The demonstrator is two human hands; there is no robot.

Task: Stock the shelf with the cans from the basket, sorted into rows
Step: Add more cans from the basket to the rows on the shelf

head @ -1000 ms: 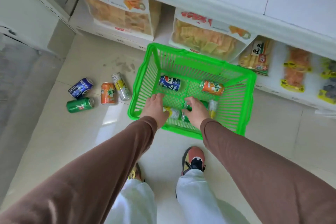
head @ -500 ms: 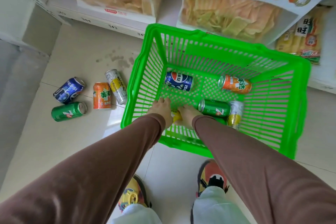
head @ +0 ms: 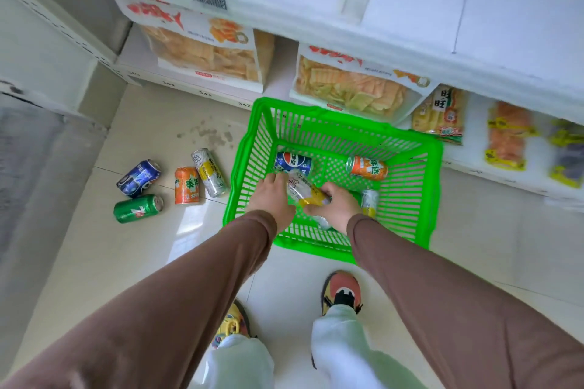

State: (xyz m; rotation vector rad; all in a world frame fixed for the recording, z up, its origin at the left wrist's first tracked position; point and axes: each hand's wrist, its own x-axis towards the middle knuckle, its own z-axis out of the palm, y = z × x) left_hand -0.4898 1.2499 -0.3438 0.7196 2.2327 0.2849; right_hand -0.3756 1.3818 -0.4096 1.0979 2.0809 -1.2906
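Observation:
The green basket (head: 407, 224) stands on the floor in front of the low shelf. Both my hands are inside it. My right hand (head: 336, 210) grips the yellow end of a silver-and-yellow can (head: 301, 189), lifted and tilted above the basket floor. My left hand (head: 273, 199) lies against the can's silver end, fingers fairly straight. Still lying in the basket are a blue Pepsi can (head: 294, 163), an orange can (head: 368, 167) and another silver-and-yellow can (head: 370, 200); a green can beside that one is mostly hidden by my right hand.
Several cans lie on the floor left of the basket: blue Pepsi (head: 139, 178), orange (head: 187, 185), silver-and-yellow (head: 210, 172), green 7up (head: 137, 208). Snack bags (head: 205, 50) fill the bottom shelf. My feet (head: 341, 290) stand just behind the basket.
My hands have lifted the silver-and-yellow can off the basket's near wall. The camera has pulled back and up from the basket.

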